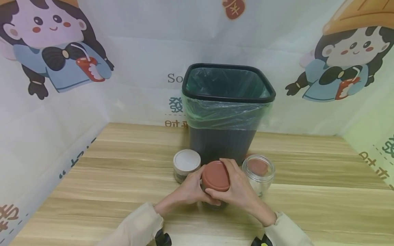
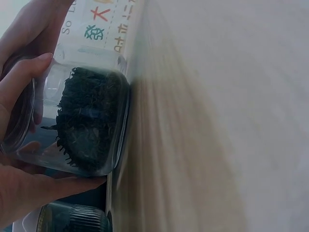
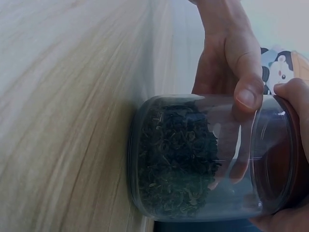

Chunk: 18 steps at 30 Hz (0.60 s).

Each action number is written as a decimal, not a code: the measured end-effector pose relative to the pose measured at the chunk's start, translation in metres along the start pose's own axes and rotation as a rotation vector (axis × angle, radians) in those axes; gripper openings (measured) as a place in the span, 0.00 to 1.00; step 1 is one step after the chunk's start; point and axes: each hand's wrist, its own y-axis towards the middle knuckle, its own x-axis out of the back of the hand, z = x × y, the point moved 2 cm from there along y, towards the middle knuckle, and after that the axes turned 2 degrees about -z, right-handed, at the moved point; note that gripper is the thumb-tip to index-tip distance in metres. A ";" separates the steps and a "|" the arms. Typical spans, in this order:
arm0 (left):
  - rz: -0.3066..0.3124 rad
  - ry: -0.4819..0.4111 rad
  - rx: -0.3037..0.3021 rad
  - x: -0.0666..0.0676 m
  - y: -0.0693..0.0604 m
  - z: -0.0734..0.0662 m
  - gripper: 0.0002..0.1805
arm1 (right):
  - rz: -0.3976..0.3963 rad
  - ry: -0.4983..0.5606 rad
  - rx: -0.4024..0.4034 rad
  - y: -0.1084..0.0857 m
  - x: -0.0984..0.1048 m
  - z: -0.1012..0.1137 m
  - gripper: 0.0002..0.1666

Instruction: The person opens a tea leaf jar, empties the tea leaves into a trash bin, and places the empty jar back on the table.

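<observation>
From the head, the red-lidded jar stands upright on the surface; left grip curls round its glass, right grip round its lid. Left wrist: long axis crosswise, lid leftward. Right wrist: lid rightward.

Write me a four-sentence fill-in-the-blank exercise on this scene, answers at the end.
1. The left hand and right hand hold a clear jar topped by a ____ lid.
2. Dark leaves lie at its ____, away from the lid.
3. In the head view, a white-lidded jar stands to its ____.
4. The bin has a ____ rim.

Missing words: reddish; bottom; left; black.
</observation>
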 end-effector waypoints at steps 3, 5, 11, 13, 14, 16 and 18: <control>0.009 0.005 -0.008 0.000 0.001 0.000 0.46 | 0.006 0.003 0.005 0.000 0.000 -0.001 0.46; 0.023 0.001 -0.016 0.001 0.001 0.000 0.46 | 0.019 0.010 0.017 0.001 0.001 -0.002 0.46; 0.109 -0.068 0.004 0.004 0.001 0.001 0.49 | 0.137 0.119 0.055 0.003 0.006 -0.007 0.45; 0.136 -0.089 0.014 0.005 0.001 0.001 0.49 | 0.188 0.169 0.045 0.004 0.008 -0.008 0.44; 0.145 -0.097 0.020 0.005 0.001 0.001 0.49 | 0.206 0.185 0.035 0.004 0.009 -0.008 0.45; 0.158 -0.101 0.021 0.006 0.001 0.001 0.48 | 0.224 0.195 0.005 0.004 0.010 -0.007 0.48; 0.165 -0.092 0.022 0.006 0.001 0.000 0.48 | 0.210 0.165 -0.029 0.002 0.009 -0.006 0.52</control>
